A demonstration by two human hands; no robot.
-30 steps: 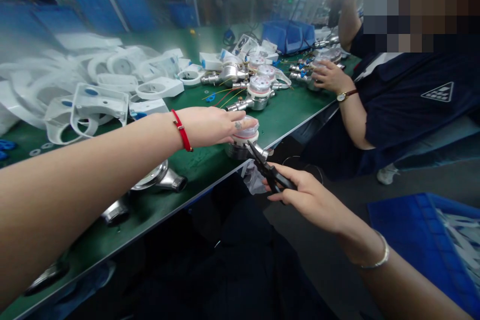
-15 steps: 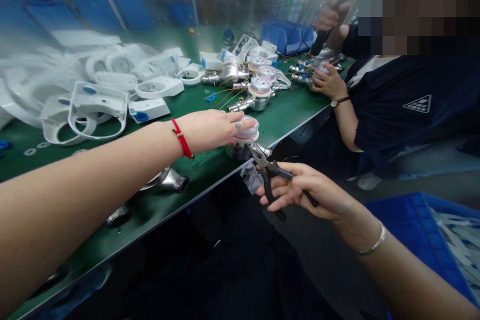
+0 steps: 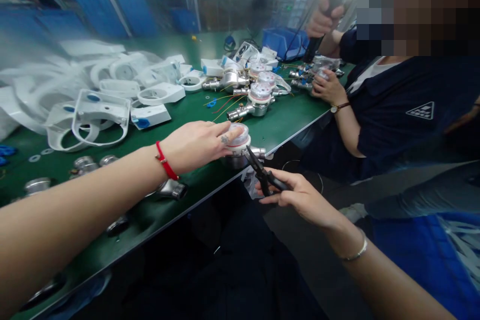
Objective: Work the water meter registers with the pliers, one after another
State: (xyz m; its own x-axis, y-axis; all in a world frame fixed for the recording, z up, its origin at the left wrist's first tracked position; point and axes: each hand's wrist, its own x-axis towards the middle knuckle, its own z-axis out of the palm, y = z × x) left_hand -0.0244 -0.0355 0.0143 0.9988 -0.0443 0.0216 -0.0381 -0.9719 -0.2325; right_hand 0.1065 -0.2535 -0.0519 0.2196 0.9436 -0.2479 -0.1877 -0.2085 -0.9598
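A metal water meter (image 3: pixel 236 161) with a clear round top stands at the front edge of the green table. My left hand (image 3: pixel 210 141), with a red band at its wrist, lies over that top, its fingers holding the meter from the left; its thumb is hidden. In my right hand (image 3: pixel 296 191) are black-handled needle-nose pliers (image 3: pixel 261 169), the fingers closed around the grips. The pliers' tips touch or nearly touch the meter's side under the white ring; exactly what they pinch cannot be made out.
Behind stand more metal meters (image 3: pixel 259 102) with thin wires. White plastic housings (image 3: pixel 103 115) pile up at left, with metal fittings (image 3: pixel 174 189) nearer. A co-worker's hand (image 3: pixel 329 89) holds parts at right. A blue bin (image 3: pixel 408 245) stands low right, beyond the table edge (image 3: pixel 285 140).
The pliers' handles have come closer together as my right hand closed on them. My left hand stays on the meter, slightly turned. The co-worker's raised hand and dark tool have come down a little.
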